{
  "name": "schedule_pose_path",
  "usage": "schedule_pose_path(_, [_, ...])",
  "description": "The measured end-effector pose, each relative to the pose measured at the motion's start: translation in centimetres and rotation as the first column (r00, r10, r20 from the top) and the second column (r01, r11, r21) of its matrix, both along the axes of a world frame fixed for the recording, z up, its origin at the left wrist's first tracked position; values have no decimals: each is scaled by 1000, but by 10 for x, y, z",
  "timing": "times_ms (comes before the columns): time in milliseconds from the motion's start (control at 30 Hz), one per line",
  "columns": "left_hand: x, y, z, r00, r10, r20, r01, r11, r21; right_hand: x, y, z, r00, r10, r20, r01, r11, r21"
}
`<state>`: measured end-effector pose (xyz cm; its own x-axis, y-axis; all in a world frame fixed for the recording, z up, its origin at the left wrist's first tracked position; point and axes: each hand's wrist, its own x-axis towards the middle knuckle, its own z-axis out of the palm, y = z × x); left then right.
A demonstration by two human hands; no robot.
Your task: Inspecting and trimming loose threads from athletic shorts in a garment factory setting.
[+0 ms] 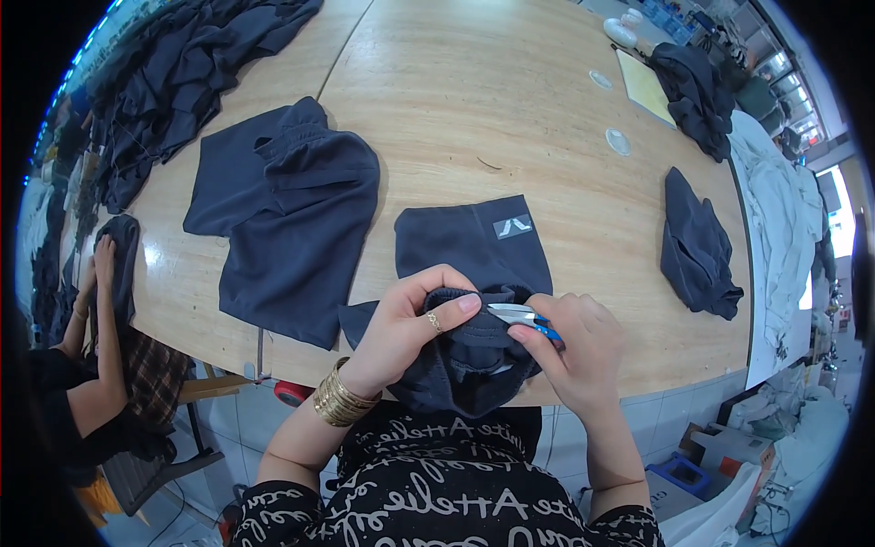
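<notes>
At the table's near edge lies a pair of dark navy shorts (456, 239) with a small light logo patch on one leg. My left hand (406, 319) is closed on the gathered waistband, thumb on top, a ring on one finger and gold bangles at the wrist. My right hand (583, 351) grips a pair of thread snips (521, 315) with blue handles. The blades point left and rest against the waistband, close to my left thumb. Whether they hold a thread is too small to tell.
Another pair of navy shorts (301, 210) lies flat to the left. A folded dark garment (697, 246) sits at the right. Dark clothes (182, 73) are heaped at the far left, where a co-worker's hands (103, 260) rest on dark cloth. Boxes (729, 447) stand below right.
</notes>
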<state>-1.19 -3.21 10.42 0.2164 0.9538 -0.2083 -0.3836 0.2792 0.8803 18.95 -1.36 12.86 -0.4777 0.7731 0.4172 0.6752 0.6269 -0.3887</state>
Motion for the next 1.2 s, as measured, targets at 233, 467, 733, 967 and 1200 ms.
schedule_pose_path(233, [-1, -6, -5, 994, -44, -99, 56, 991, 125, -1, -8, 0, 998, -4, -64, -1, 998, -63])
schedule_pose_path(467, [1, -14, -30, 997, 72, 38, -76, 989, 123, -16, -10, -13, 893, -28, -449, -212, 854, -474])
schedule_pose_path(733, [4, -9, -28, 982, 163, -96, -135, 958, 253, -37, -5, -16, 954, -73, -290, -20, 953, -303])
schedule_pose_path(967, [3, -10, -24, 945, 104, -309, 1, 947, 321, -23, -2, -10, 928, -177, -327, -51, 811, -583])
schedule_pose_path(1200, [15, -8, -30, 957, 180, -228, -75, 912, 404, -12, -10, -5, 905, -183, -383, -119, 757, -642])
